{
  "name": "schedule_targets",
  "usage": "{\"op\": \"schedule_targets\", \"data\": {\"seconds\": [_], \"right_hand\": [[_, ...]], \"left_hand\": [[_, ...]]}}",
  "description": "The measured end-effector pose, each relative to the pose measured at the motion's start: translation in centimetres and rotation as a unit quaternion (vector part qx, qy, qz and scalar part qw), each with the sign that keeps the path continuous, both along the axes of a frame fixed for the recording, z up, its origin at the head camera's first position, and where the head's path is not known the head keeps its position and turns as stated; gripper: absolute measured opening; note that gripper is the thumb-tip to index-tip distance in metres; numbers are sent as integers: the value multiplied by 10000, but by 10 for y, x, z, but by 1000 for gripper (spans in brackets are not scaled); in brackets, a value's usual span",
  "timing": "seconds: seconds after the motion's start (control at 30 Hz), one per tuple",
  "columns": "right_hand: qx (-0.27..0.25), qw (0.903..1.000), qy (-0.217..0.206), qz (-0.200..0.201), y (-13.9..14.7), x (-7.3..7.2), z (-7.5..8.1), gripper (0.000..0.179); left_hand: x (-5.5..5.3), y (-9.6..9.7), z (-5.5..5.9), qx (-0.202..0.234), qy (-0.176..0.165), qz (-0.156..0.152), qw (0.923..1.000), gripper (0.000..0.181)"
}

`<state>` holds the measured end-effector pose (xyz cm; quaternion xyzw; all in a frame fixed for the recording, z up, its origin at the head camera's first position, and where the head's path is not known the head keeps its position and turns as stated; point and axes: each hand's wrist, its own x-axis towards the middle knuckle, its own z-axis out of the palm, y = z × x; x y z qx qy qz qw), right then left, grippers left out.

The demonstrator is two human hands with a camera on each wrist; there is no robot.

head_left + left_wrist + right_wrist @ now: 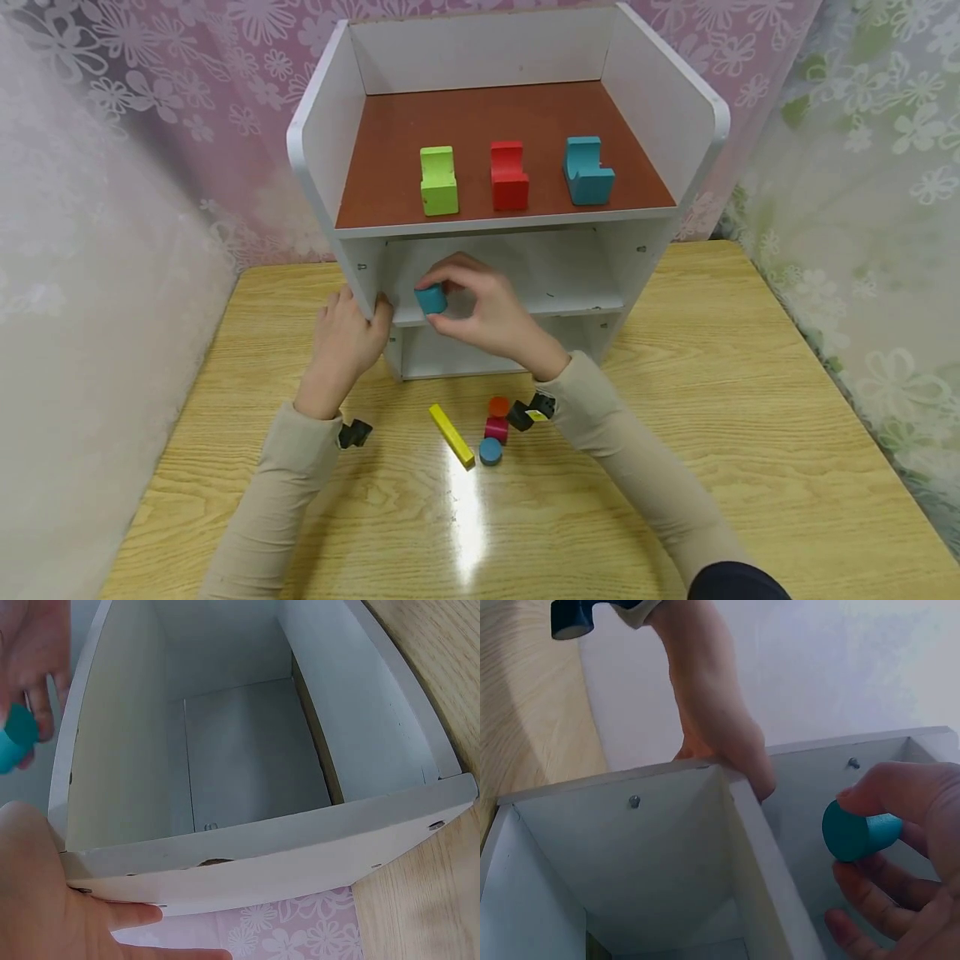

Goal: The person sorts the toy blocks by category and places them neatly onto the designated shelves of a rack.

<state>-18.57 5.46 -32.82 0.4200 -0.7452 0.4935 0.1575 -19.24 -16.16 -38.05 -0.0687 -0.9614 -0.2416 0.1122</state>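
Observation:
A teal cylinder block (431, 299) is pinched between the thumb and fingers of my right hand (487, 308), in front of the middle shelf's opening. The right wrist view shows the same teal cylinder (859, 831) with its round end facing out. My left hand (350, 333) rests on the left side wall of the white shelf unit (322, 142); in the left wrist view its fingers (139, 916) lie along the outside of the wall. On the brown top stand a lime green block (439, 196), a red block (510, 190) and a teal block (591, 185), each with a curved notch.
On the wooden table (675, 467) before the unit lie a yellow stick (452, 437), an orange round piece (498, 406), a dark red cylinder (496, 429) and a blue round piece (491, 451). Side walls and shelf edges frame the compartments. Patterned curtains hang behind.

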Motion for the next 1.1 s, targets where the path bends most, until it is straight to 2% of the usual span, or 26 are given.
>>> {"op": "schedule_targets", "data": {"seconds": [0.13,0.27,0.47,0.87,1.1], "right_hand": [[169,9994,-237,-175,-4,-17,-13,33],[374,9978,-485,-243,-7,-25,-17,30],[665,9947,-676,-399,-9,-29,-17,28],[863,9935,-566,-485,-10,-35,-19,18],[873,9937,-512,-482,-9,-37,-21,18]], "left_hand": [[0,0,0,42,18,-17,10000,54],[-1,-1,-1,41,19,-57,10000,54],[-1,-1,0,26,40,-84,10000,54],[-1,-1,-1,151,68,-123,9998,52],[-2,-2,-4,227,109,-114,9996,51]]}}
